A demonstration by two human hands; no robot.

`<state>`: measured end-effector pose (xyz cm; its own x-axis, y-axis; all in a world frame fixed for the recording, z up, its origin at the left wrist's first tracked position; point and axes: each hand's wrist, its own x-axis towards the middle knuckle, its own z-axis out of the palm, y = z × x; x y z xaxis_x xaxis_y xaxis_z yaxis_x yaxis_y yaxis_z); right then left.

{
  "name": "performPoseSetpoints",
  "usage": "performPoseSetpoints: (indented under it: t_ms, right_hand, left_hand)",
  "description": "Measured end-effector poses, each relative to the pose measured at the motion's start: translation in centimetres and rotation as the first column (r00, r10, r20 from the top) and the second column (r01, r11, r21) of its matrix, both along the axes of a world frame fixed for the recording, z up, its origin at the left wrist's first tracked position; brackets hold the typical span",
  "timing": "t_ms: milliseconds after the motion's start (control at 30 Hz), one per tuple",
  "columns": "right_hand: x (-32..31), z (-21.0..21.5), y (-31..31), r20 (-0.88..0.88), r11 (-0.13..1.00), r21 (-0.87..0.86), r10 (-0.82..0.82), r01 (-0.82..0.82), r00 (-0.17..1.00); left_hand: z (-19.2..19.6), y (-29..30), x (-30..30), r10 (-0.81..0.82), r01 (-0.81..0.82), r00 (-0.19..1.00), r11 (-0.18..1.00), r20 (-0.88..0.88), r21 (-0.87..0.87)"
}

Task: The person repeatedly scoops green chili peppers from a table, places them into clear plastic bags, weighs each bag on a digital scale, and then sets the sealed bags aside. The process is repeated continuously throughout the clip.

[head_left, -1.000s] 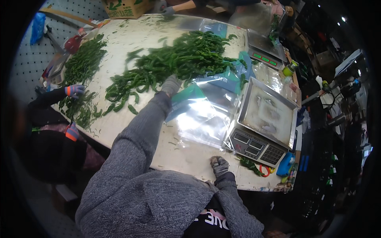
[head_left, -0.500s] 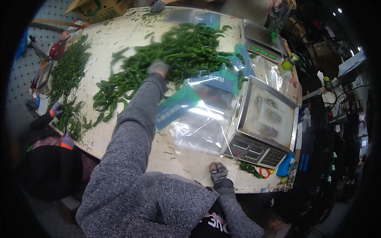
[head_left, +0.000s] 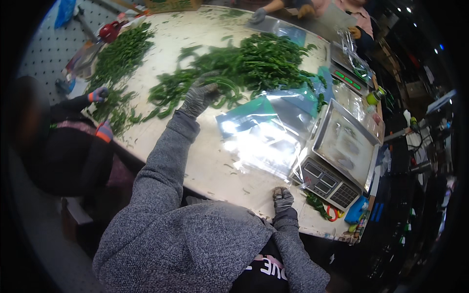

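My left hand (head_left: 199,97), in a grey glove, is at the near side of a heap of green peppers (head_left: 271,61). Its fingers are apart and partly blurred, beside several curved peppers, and I see none firmly held. My right hand (head_left: 282,199), also gloved, rests as a fist on the table's near edge, with nothing visible in it. Between the heap and the scale lie clear plastic bags (head_left: 266,139) with blue and green printed panels, shining under the light.
A scale (head_left: 342,154) with a metal tray stands at the right; red-handled scissors (head_left: 333,213) lie by it. A second scale (head_left: 348,78) is farther back. At left, a co-worker's gloved hands (head_left: 100,112) work at another pepper pile (head_left: 122,51). Other people stand across the table (head_left: 195,158).
The view has shifted, so the table appears farther right. My left hand has drawn back leftward and nearer, its arm more bent. My right fist stays at the table edge.
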<state>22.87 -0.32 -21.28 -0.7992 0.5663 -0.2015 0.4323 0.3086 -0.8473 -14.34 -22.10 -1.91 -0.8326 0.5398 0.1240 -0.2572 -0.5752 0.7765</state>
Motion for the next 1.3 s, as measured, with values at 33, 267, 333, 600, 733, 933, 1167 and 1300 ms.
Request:
performPoseSetpoints:
  t_ms: [33, 267, 333, 600, 733, 933, 1167, 1300]
  right_hand:
    - [-0.1, -0.5, 0.0, -0.070, 1.000, -0.024, -0.019, 0.018, 0.997]
    - [0.0, -1.7, 1.7, 0.029, 0.977, -0.212, 0.019, -0.012, 0.999]
    - [0.2, -4.0, 3.1, 0.023, 0.957, -0.291, 0.029, -0.021, 0.999]
    - [-0.5, -3.2, 4.3, -0.131, 0.880, -0.471, 0.002, -0.064, 0.991]
    - [-1.9, -1.4, 3.4, -0.037, 0.872, -0.490, -0.017, -0.003, 0.999]
    - [-0.4, -3.4, 4.7, 0.009, 0.767, -0.629, -0.157, 0.127, 0.988]
    - [-5.4, 14.0, -4.4, -0.497, 0.928, -0.082, 0.277, -0.362, 0.822]
    - [-4.8, 13.1, -3.3, -0.414, 0.913, 0.218, 0.405, -0.344, 0.815]
  left_hand:
    - [-0.3, -1.1, 0.4, 0.001, -0.001, 1.000, 1.000, -0.016, 0.004]
    - [-0.6, -10.8, 6.5, 0.240, -0.242, 0.970, 0.969, -0.035, -0.049]
    - [-1.1, -15.2, 9.1, 0.344, -0.346, 0.938, 0.932, -0.039, -0.110]
    - [-6.3, -34.0, 23.5, 0.652, -0.421, 0.755, 0.402, -0.068, -0.813]
    - [-11.0, -37.7, 26.2, 0.487, 0.155, 0.873, -0.339, -0.032, -0.928]
    - [-9.7, -32.0, 24.8, 0.137, -0.096, 0.961, -0.652, -0.241, -0.752]
    - [-2.4, -2.8, 23.3, -0.342, -0.284, 0.797, 0.516, -0.498, -0.808]
    - [1.4, 2.8, 22.7, -0.581, -0.093, 0.711, 0.481, -0.396, -0.872]
